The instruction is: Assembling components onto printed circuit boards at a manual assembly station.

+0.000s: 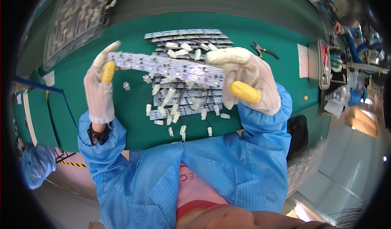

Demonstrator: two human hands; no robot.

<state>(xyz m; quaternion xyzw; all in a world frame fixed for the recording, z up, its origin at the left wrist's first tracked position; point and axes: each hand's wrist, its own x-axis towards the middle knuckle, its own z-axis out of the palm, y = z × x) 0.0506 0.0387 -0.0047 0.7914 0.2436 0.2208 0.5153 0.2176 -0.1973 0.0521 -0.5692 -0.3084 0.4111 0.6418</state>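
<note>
Both my hands wear white gloves with yellow thumb covers. Between them, raised above the bench, is a long LED circuit strip (167, 67) with small chips along its face. My left hand (102, 75) pinches its left end, and my right hand (246, 76) grips the right end, its palm partly hidden from view. Under the raised strip lies a pile of similar LED strips (191, 94), with dark wires and white plug connectors (171, 94) spread over the near side. One loose-looking white connector (126, 85) rests left of the pile, closest to my left hand.
A green mat (134, 125) covers the bench. Cutting pliers (264, 50) with yellow-and-black handles lie at the far right. Clear-bagged strips (77, 21) sit at the far left. A metal tray (324, 64) stands by the right edge, near a red-printed sheet (303, 61).
</note>
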